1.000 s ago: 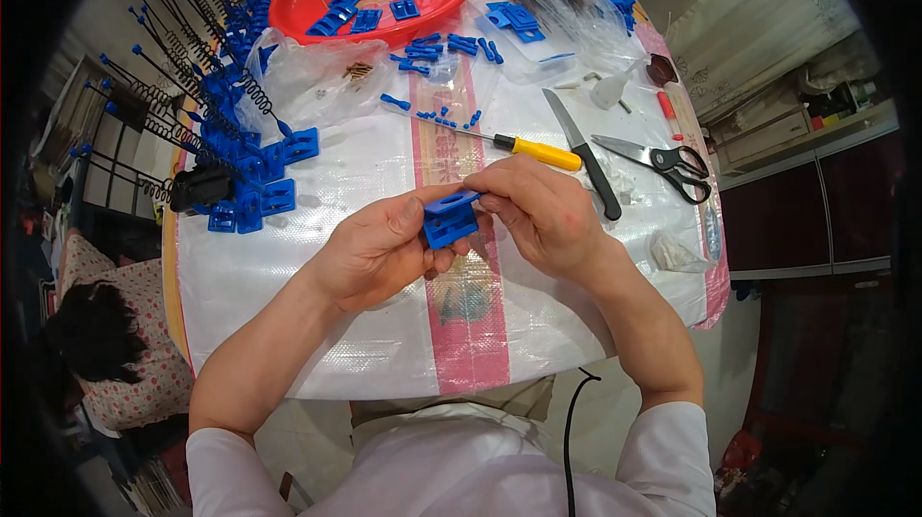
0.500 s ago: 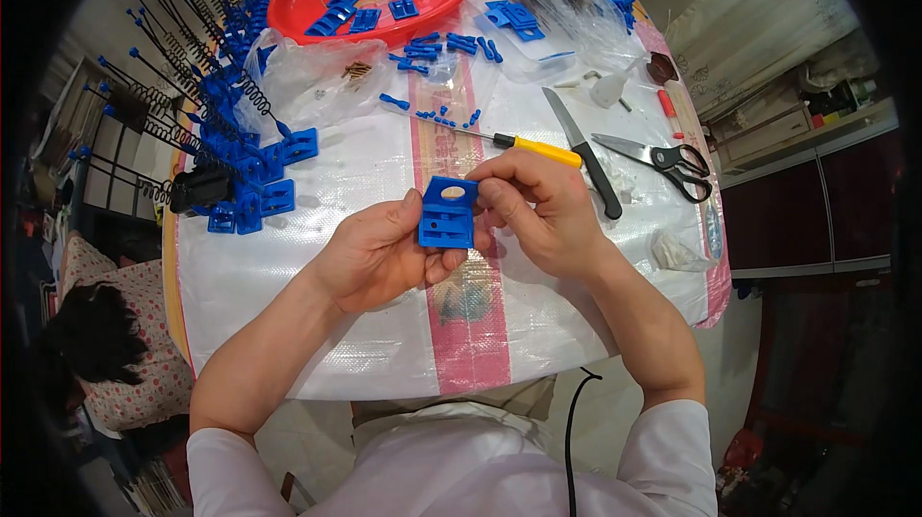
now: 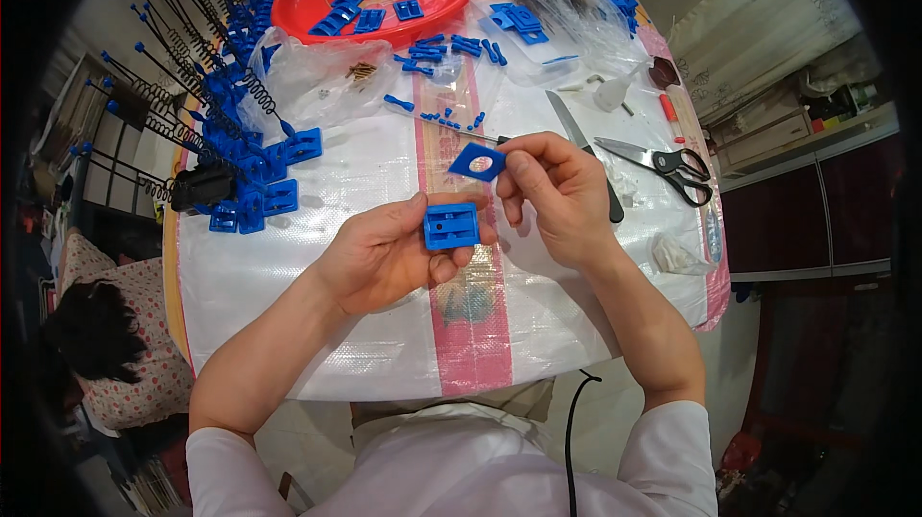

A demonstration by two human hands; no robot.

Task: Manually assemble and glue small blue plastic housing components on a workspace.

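The left hand holds the base in curled fingers; the right hand pinches the plate by its right end. Over the worktop, the tilted plate is apart from the base, farther from the near edge, slightly rightward.

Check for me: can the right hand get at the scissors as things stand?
Probably yes: the scissors lie uncovered to its right, just beyond the knife. But the right hand pinches a holed blue plate, which it would likely have to put down first.
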